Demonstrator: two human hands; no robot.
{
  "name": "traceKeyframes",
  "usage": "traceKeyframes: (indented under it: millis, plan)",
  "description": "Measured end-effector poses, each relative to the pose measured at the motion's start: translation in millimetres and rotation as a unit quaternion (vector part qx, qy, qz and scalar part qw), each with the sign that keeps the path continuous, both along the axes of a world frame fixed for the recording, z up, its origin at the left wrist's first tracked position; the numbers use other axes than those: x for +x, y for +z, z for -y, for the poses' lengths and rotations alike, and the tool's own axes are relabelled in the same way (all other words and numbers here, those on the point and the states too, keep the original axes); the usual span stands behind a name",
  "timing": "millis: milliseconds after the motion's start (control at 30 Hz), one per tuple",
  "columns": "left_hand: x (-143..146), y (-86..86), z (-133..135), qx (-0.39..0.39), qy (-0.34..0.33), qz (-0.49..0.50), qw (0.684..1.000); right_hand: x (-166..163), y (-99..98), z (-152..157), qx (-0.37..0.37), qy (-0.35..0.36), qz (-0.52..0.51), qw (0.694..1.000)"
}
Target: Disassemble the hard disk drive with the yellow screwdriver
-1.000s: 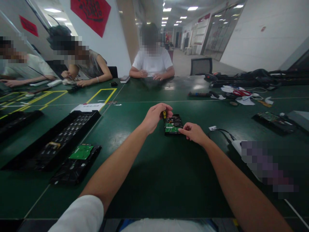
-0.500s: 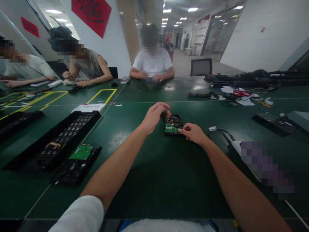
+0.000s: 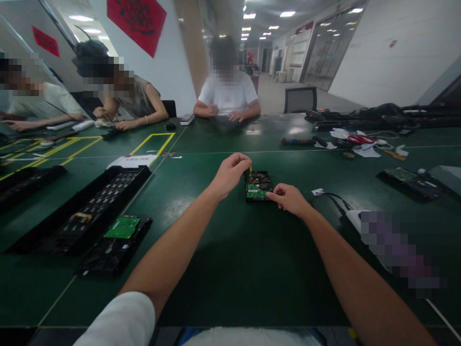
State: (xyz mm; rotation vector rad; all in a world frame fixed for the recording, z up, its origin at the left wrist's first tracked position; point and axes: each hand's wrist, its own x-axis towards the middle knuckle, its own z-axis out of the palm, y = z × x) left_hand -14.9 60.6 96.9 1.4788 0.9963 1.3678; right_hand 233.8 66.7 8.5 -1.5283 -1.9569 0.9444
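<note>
A hard drive (image 3: 258, 186) lies on the green table in front of me, with its green circuit board (image 3: 256, 192) facing up. My left hand (image 3: 233, 174) is over the drive's far left corner, its thumb and fingers pinched. A small yellow piece (image 3: 250, 169) shows at those fingertips; its kind is too small to make out. At the drive's near right edge, the thumb and forefinger of my right hand (image 3: 288, 198) are closed on the side of the drive.
To the left are another hard drive (image 3: 117, 245) and a long black tray (image 3: 82, 211) with rows of small pieces. A further drive (image 3: 410, 181) lies at right, near a cabled device (image 3: 360, 221). Across the table sits a person in white (image 3: 227, 93); two others are at far left.
My left fingers have drawn together and shifted slightly left, and the small yellow piece now shows at their tips. The right hand and the hard drive have stayed in place.
</note>
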Motion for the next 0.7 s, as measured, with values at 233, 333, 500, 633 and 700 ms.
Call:
traceKeyframes:
  millis: [233, 333, 500, 633, 700]
  plan:
    - [5.4, -1.5, 5.6, -0.056, -0.119, 0.086, 0.988, -1.5, 4.7, 3.6, 0.002, -0.002, 0.008, 1.0]
    - [4.4, -1.5, 4.1, -0.045, -0.089, 0.078, 0.992, -1.9, 5.2, 4.0, 0.004, -0.001, 0.007, 1.0]
    - [0.0, 2.2, 2.7, 0.021, -0.007, -0.018, 1.0, -0.6, 1.5, 1.8, 0.0, -0.004, 0.002, 1.0]
    - [-0.6, 5.9, 5.3, 0.042, -0.012, -0.042, 0.998, 0.3, -0.5, 0.5, 0.002, -0.006, 0.001, 1.0]
    - [1.0, 6.7, 6.5, 0.025, -0.033, -0.018, 0.999, 0.1, -0.2, 0.7, 0.005, -0.005, 0.003, 1.0]
